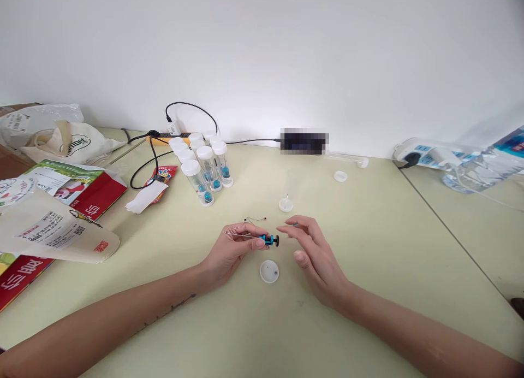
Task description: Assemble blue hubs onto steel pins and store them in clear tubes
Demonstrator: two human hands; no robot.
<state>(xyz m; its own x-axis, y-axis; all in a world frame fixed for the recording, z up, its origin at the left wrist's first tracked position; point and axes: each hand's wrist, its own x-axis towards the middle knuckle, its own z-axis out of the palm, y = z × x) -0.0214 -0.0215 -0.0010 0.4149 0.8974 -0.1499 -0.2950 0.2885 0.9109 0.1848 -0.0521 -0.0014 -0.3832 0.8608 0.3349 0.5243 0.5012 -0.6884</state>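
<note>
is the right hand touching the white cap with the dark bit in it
Apart. The head view shows a strip of bare tabletop between the right hand and the white cap.

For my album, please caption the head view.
Left hand gripping a small blue-and-black part, right hand close by.

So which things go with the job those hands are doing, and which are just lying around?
Probably for the job: blue-and-black piece in the left fingers; white dish; capped tubes with blue bits inside.

Probably just lying around: cloth bag; plastic cup; red packet; water bottle.
</note>
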